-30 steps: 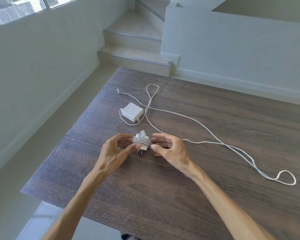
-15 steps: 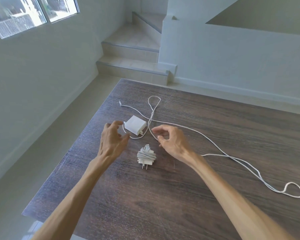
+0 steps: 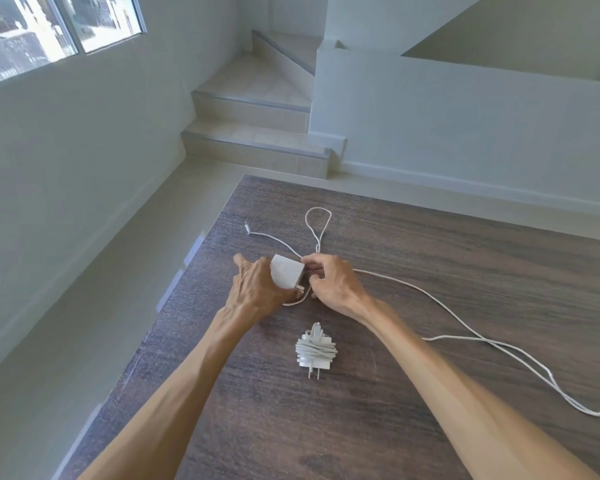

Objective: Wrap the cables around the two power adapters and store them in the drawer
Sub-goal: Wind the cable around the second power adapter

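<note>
A white power adapter with its cable wound around it lies on the dark wooden table, prongs pointing toward me, between my forearms. Farther back, my left hand grips a second white adapter, tilted up off the table. My right hand pinches this adapter's cable right beside it. The long white cable trails loose across the table to the right, with a loop behind my hands and its plug end at the far left.
The table's left edge drops to a pale tiled floor. Steps and a white half wall stand beyond the table's far edge. No drawer is in view.
Both hands let go of the wrapped adapter, left it on the table, and moved forward to the second adapter. My left hand has lifted it and my right hand has taken its cable.
</note>
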